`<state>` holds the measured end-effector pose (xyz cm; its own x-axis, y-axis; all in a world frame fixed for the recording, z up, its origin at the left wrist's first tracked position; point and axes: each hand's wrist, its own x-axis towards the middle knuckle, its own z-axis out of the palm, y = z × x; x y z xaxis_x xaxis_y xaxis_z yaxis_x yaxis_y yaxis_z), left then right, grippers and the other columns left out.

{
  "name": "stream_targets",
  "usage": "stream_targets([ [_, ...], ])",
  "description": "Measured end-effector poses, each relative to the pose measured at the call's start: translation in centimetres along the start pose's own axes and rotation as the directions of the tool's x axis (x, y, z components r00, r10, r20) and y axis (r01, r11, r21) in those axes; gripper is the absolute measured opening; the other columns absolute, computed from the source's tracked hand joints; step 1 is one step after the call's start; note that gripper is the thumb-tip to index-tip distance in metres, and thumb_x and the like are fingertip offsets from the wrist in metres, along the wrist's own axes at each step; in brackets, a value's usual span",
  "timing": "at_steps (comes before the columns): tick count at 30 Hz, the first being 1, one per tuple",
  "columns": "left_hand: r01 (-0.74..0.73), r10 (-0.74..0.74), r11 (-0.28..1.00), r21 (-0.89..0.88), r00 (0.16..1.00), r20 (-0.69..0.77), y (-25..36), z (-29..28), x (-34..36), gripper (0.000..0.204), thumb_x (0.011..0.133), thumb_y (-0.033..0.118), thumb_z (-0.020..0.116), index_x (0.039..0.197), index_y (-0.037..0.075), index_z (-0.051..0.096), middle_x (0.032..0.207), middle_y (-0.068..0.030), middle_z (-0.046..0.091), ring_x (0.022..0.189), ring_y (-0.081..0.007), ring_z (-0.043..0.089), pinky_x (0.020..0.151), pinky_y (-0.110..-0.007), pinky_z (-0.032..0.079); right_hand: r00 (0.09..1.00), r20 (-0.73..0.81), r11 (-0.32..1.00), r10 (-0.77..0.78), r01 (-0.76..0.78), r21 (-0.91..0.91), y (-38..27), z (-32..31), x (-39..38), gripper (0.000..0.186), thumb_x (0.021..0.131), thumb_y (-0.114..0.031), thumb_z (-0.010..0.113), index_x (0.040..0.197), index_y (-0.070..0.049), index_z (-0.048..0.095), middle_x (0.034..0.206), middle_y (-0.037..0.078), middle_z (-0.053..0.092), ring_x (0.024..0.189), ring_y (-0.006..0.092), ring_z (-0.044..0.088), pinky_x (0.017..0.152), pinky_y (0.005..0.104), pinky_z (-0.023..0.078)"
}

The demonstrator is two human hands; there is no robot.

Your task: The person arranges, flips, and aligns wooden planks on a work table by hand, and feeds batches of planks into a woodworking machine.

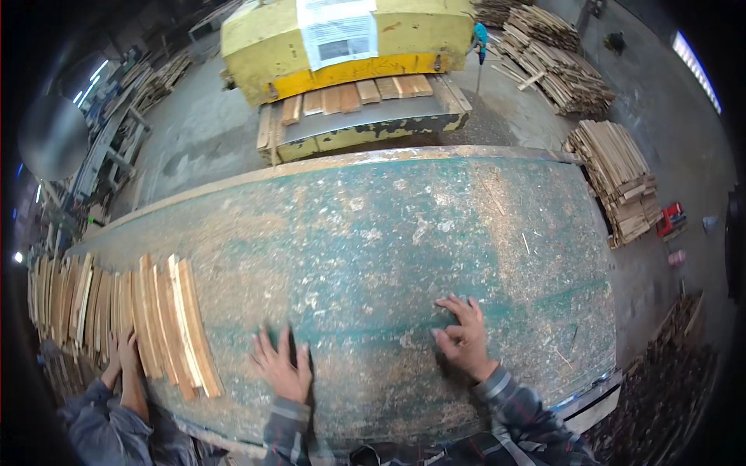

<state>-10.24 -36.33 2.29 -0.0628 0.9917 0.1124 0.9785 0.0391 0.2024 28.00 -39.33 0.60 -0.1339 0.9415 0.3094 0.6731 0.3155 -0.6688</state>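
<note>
Both of my hands are over a worn green worktable [365, 256] with a scuffed, dusty top. My left hand [283, 369] has its fingers spread and holds nothing. To its left, a short way off, stand the nearest of the wooden strips [185, 326]. My right hand [464, 342] is bent at the knuckles, thumb and fingers apart, with nothing in it. Whether either palm rests on the tabletop is hard to tell. Another person's hands [123, 356] touch the row of strips at the left end.
Beyond the table stands a yellow machine [264, 46] with several boards [339, 99] on its bed. Stacked wood [618, 175] is beside the table's far right corner, with more piles [556, 70] behind. Dark scrap sticks [660, 373] lie at the lower right.
</note>
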Motion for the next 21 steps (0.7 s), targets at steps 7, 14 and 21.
stream_targets([
  [7,-0.014,0.012,0.999,-0.043,0.999,-0.049,-4.5,-0.9,-5.7,0.065,0.096,0.049,0.063,0.151,0.016,0.050,0.165,-0.0265,0.028,0.153,-0.0473,0.024,0.118,-0.071,0.015,0.961,-0.043,0.915,0.273,-0.273,-0.296,-3.8,4.5,-5.0,0.043,0.098,-0.037,0.062,0.135,-0.014,0.062,0.166,0.021,0.032,0.155,0.0422,0.023,0.123,0.0635,0.007],
  [14,0.201,-0.140,0.961,0.189,0.945,-0.295,-18.3,-1.2,3.5,0.076,0.101,0.056,0.052,0.161,0.015,0.034,0.167,-0.0255,0.025,0.157,-0.0437,0.016,0.121,-0.069,0.012,0.930,-0.186,0.893,0.316,-0.358,-0.273,-4.3,6.4,-4.8,0.046,0.110,-0.037,0.041,0.142,-0.009,0.057,0.165,0.015,0.035,0.154,0.0347,0.026,0.126,0.0586,0.006],
  [21,0.670,-0.611,0.734,0.111,0.723,-0.323,-39.5,-0.8,13.7,0.073,0.103,0.061,0.043,0.157,0.012,0.041,0.158,-0.0279,0.040,0.148,-0.0452,0.035,0.118,-0.061,0.026,0.914,-0.222,0.867,0.341,-0.397,-0.302,-4.0,6.9,-4.8,0.048,0.110,-0.037,0.039,0.142,-0.005,0.056,0.163,0.013,0.040,0.153,0.0325,0.030,0.127,0.0553,0.010],
])
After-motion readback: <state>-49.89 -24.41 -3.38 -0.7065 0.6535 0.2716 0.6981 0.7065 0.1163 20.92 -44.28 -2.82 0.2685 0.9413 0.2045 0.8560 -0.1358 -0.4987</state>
